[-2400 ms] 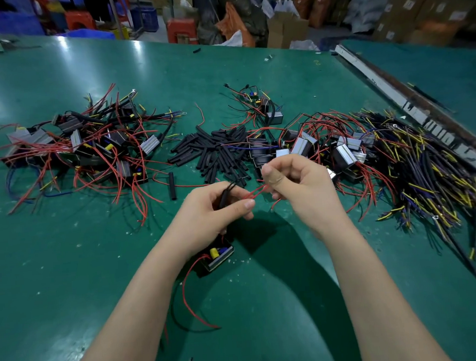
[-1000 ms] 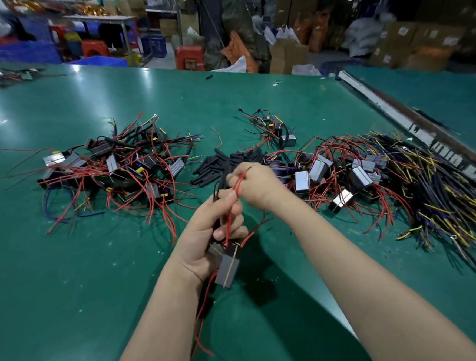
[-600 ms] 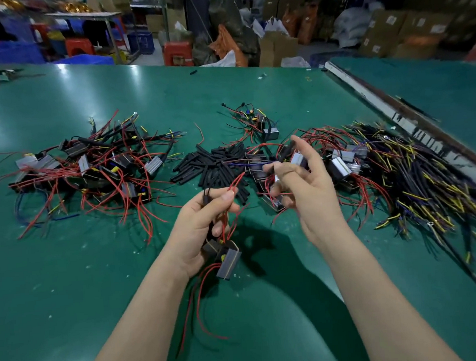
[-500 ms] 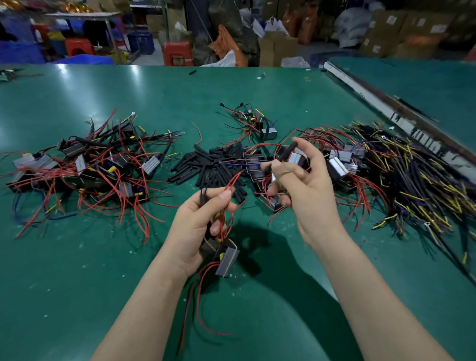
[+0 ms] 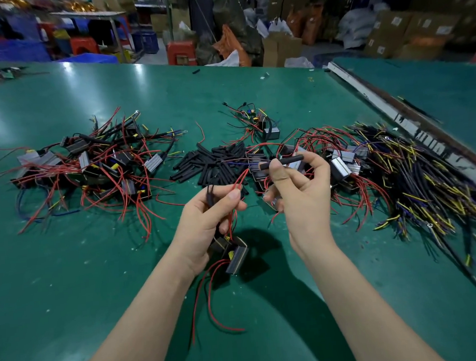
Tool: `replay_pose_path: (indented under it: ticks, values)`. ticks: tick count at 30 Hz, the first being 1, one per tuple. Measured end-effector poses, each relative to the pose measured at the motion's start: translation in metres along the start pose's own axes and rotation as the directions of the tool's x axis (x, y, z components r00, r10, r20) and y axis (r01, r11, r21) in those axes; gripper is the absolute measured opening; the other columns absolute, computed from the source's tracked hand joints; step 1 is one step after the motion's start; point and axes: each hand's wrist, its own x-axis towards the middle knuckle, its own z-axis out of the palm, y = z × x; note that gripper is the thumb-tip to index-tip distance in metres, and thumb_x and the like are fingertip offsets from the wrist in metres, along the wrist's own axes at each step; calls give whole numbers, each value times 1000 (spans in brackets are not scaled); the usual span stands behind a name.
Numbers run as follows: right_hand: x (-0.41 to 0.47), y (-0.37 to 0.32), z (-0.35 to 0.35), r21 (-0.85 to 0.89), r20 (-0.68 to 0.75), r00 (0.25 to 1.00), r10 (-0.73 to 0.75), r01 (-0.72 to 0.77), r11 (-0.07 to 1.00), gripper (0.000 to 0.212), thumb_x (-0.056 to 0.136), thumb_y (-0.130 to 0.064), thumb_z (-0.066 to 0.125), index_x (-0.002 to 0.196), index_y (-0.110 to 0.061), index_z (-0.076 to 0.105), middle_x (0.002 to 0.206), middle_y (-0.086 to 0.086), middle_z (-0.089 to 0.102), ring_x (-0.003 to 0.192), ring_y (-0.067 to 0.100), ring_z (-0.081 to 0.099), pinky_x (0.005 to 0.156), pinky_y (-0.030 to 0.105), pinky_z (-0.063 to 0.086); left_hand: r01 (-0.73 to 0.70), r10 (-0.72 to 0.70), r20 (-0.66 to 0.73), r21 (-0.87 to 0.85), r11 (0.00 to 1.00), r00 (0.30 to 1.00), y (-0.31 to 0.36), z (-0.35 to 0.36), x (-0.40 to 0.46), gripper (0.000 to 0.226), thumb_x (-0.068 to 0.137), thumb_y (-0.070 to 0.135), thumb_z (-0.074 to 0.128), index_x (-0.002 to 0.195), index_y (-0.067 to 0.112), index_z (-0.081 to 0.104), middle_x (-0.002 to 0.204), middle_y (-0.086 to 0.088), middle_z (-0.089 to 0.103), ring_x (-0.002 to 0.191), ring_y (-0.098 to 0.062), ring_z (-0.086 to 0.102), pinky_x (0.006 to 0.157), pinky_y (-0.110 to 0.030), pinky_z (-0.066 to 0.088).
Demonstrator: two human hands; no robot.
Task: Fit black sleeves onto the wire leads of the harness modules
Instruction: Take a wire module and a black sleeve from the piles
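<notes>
My left hand grips the red wire leads of a harness module, which hangs below my palm just above the table. My right hand pinches a black sleeve between thumb and fingers, held level a short way right of the lead tips. The sleeve and the leads are apart. A heap of loose black sleeves lies on the green table just beyond both hands.
A pile of modules with red wires lies at the left. Another tangle of modules and dark yellow-tipped wires spreads at the right, beside a metal rail. One module sits farther back. Boxes and stools stand beyond the table.
My right hand reached to the sleeve heap, took one black sleeve and drew it back toward the leads. My left hand kept hold of the module's wires throughout.
</notes>
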Motion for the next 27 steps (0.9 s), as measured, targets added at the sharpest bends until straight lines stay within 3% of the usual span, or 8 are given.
replay_pose_path:
  ticks: [8,27]
  values:
    - [0,0,2,-2,4,1000,25,-25,1000,32,88,-15,66,102,-25,39,67,-3,68,49,9,54,44,17,37,4,-5,17,49,999,1000,1,4,-1,19,70,24,67,85,15,63,63,1,67,39,-3,38,40,-10,33]
    - [0,-3,2,16,-57,998,23,-22,1000,30,90,-11,64,100,-22,38,67,-2,68,42,10,50,43,16,37,-5,5,-4,69,998,1000,0,7,-2,17,70,23,67,84,15,63,65,-1,69,40,-3,39,42,-11,35]
